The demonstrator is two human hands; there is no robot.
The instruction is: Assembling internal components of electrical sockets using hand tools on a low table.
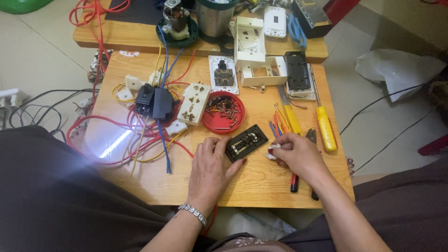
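Black switch plate (246, 143), rectangular with brass contacts showing on its upturned side, lies flat on the wooden table (261, 182) near the front edge, turned at a slant so one corner points toward me. My left hand (210, 165) rests beside it, fingers spread and curled against its near-left edge, pinning it so it cannot slide on the smooth wood; the hand is not closed around it, only pressing. My right hand (296, 151) sits just at the plate's right end, fingertips pinched together on a small white piece (273, 151), too small to make out. It is kept low and close to the plate, likely so the bit can meet the contacts.

Behind the plate, a red round lid (224, 112) holds loose screws, within easy reach of either hand. To its left stands a cream socket block (193, 103), and beyond that a black switch body (154, 102) in a tangle of red, yellow and blue wires (140, 135) spilling over the left edge. Toward the right edge lie a yellow-handled screwdriver (325, 128) and pliers with red grips (294, 179), partly under my right wrist. White frames (261, 70) crowd the back edge.
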